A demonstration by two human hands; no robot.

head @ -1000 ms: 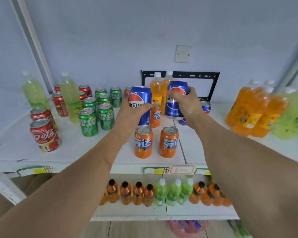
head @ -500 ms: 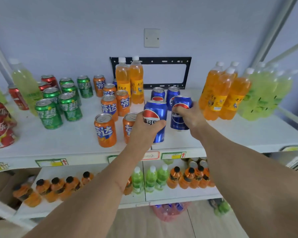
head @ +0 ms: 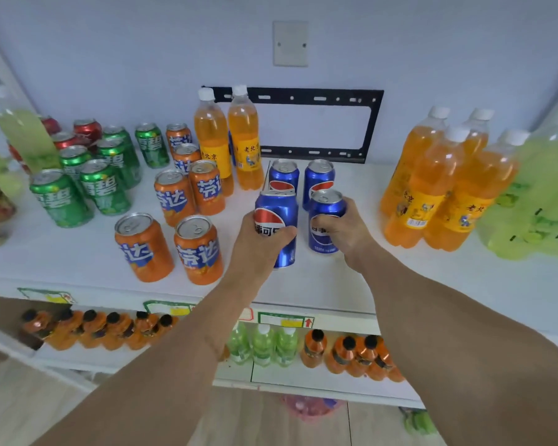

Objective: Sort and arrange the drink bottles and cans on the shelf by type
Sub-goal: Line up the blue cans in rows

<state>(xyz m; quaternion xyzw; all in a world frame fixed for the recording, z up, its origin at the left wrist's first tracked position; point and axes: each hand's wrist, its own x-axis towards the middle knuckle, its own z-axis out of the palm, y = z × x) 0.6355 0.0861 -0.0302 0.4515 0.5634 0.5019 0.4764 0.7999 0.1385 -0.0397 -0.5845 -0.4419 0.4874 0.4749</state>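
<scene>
The left hand [head: 255, 243] grips a blue can [head: 276, 230], fingers and thumb curled round its body. The right hand [head: 345, 233] grips a second blue can [head: 324, 220] in the same way. Both cans are upright, just in front of the two blue cans [head: 300, 178] that stand before the black bracket [head: 319, 123] on the wall. I cannot tell if the held cans already rest on the shelf [head: 335, 284] or are a little above it.

The step seems to be setting these two down to make a block of four. I see some risks. The left can is very near the back can behind it; a push forward may knock that one toward the bracket. To the left of the bracket the orange bottles [head: 227, 146] and orange cans [head: 190, 194] stand close, so a wide left elbow or wrist may tip them. If a hand lets go while its can is tilted, the can may fall and roll off the front edge.
</scene>
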